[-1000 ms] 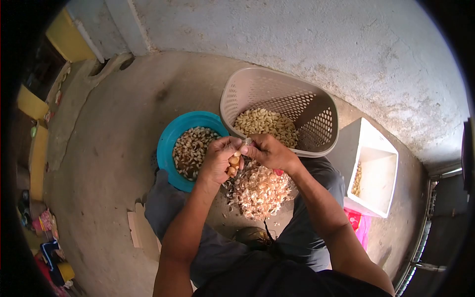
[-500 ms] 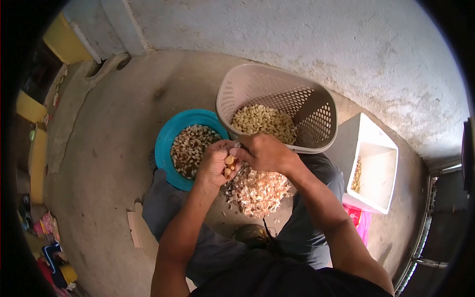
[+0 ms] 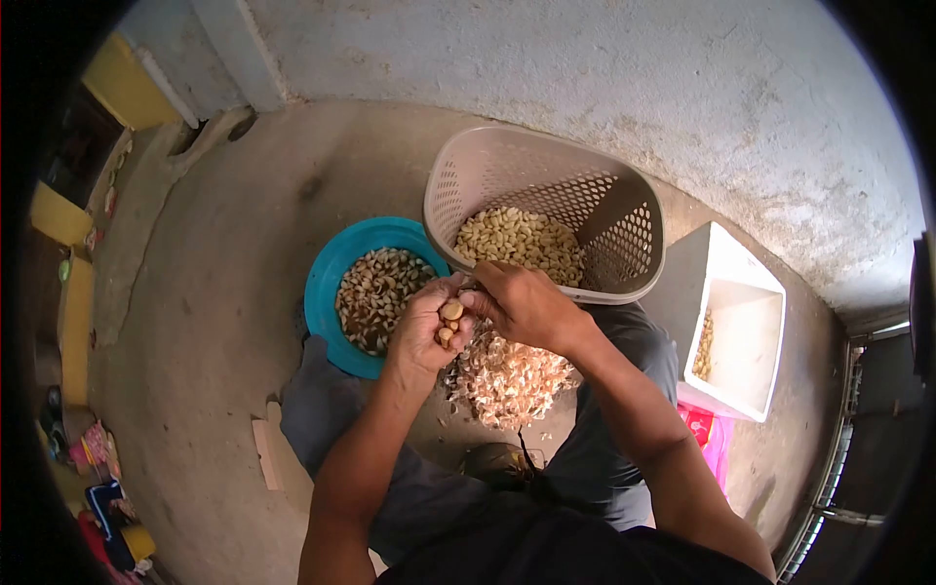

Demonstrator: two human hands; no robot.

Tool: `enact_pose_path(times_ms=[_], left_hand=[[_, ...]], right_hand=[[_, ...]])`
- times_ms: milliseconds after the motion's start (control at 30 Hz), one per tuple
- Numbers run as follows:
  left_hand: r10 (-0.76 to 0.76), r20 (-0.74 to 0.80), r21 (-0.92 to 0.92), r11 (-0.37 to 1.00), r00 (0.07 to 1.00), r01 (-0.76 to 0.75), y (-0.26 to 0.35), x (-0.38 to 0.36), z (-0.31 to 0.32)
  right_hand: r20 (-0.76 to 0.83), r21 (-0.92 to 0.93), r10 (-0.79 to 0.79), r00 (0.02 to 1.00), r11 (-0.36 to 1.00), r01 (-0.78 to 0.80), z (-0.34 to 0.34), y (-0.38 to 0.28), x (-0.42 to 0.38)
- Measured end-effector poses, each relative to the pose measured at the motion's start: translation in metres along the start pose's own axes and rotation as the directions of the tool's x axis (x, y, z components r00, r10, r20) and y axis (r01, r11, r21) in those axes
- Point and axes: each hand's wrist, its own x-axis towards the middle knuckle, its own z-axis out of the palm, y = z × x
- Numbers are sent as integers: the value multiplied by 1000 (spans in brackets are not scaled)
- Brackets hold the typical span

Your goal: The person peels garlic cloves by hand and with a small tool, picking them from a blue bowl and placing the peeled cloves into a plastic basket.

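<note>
My left hand [image 3: 425, 325] is cupped palm-up around several tan, rounded clove-like pieces [image 3: 451, 313]. Against its fingertips, my right hand [image 3: 518, 305] pinches with thumb and bent fingers. What lies in that pinch is hidden. Below both hands, a heap of pale, papery peels [image 3: 512, 385] lies on the floor between my legs. To the left stands a blue basin [image 3: 327, 263] holding brown and whitish pieces [image 3: 380, 288], with some dark liquid. Just beyond my right hand, a beige perforated basket [image 3: 546, 151] contains many cream-coloured peeled pieces [image 3: 517, 241].
A white box [image 3: 746, 341] tilts toward me at the right, with some pale pieces inside. Pink plastic [image 3: 717, 448] lies beneath it. Flat cardboard [image 3: 278, 453] rests by my left leg. A rough wall [image 3: 634, 68] rises behind the basket.
Both hands stay together in nearly the same place. The left palm has turned slightly, showing the tan pieces more plainly, and the right fingers have shifted a little at its fingertips.
</note>
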Motion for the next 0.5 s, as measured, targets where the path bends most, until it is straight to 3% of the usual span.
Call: enact_pose_path(times_ms=[200, 300, 367, 500], left_hand=[[5, -184, 62, 998, 983, 6, -6, -5, 13], [-8, -152, 48, 999, 988, 16, -6, -4, 9], [61, -69, 20, 998, 996, -59, -11, -7, 15], [68, -48, 42, 997, 997, -66, -12, -7, 16]], right_hand=[[-59, -233, -1, 998, 972, -13, 3, -4, -1], [-70, -257, -5, 998, 966, -13, 3, -8, 0], [-64, -241, -5, 998, 970, -10, 7, -5, 0], [31, 205, 75, 997, 975, -80, -5, -1, 3]])
